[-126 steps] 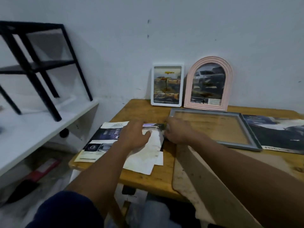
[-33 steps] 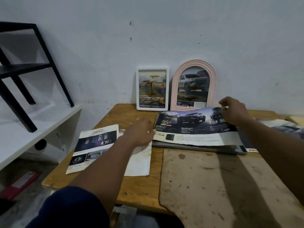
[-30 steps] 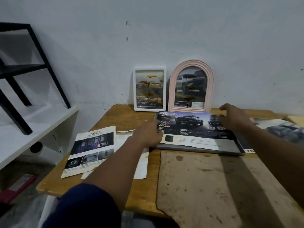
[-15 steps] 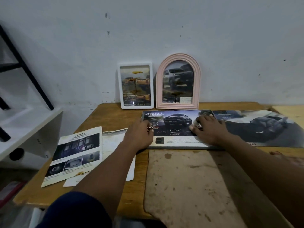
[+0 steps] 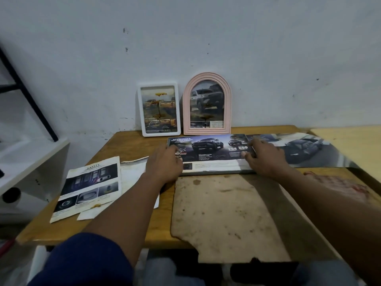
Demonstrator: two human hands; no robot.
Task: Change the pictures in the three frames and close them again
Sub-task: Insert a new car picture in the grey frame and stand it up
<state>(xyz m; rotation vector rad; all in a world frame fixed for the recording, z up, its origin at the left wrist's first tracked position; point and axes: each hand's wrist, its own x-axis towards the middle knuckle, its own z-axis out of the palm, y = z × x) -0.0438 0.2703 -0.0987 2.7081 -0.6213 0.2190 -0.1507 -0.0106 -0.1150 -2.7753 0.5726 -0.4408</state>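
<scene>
A dark car brochure page (image 5: 208,150) lies over the grey frame (image 5: 214,172), which lies flat on the wooden table (image 5: 127,145). My left hand (image 5: 165,162) presses flat on the page's left end. My right hand (image 5: 262,156) rests on its right part, fingers spread on the paper. A white rectangular frame (image 5: 158,110) and a pink arched frame (image 5: 207,104) stand against the wall, each with a car picture inside. The stained backing board (image 5: 224,215) lies in front of the grey frame.
A "Safety" leaflet (image 5: 88,186) and white paper sheets (image 5: 134,170) lie at the table's left. A large dark car poster (image 5: 309,151) stretches to the right. A white shelf unit (image 5: 24,162) with a black rack (image 5: 26,91) stands on the left.
The brochure page was brought from the right and laid down over the grey frame. Both hands now press it flat; the right hand has slid rightward along it.
</scene>
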